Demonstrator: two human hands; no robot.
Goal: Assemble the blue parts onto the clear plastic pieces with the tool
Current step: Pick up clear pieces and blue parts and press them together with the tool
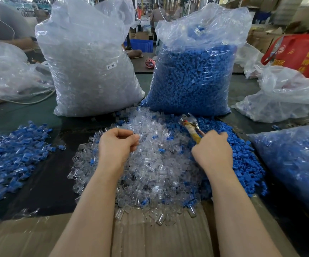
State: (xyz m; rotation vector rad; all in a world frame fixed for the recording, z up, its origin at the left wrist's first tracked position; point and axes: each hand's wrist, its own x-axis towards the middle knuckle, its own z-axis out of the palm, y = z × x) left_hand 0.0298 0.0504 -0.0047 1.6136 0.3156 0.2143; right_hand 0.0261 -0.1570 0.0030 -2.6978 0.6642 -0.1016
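Curling its fingers around a clear plastic piece (136, 136) at frame centre, the left hand (117, 145) readies it while the right hand (213, 152) grips the tool (191, 126), poised over blue parts (242, 156).

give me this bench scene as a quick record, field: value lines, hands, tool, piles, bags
left hand: left hand curled, pinching a clear piece over the clear pile
right hand: right hand grips the tool by its handle
blue parts: loose blue pile right of the clear pile
assembled pile: assembled pieces far left
bags: clear-parts bag back left, blue-parts bag back right
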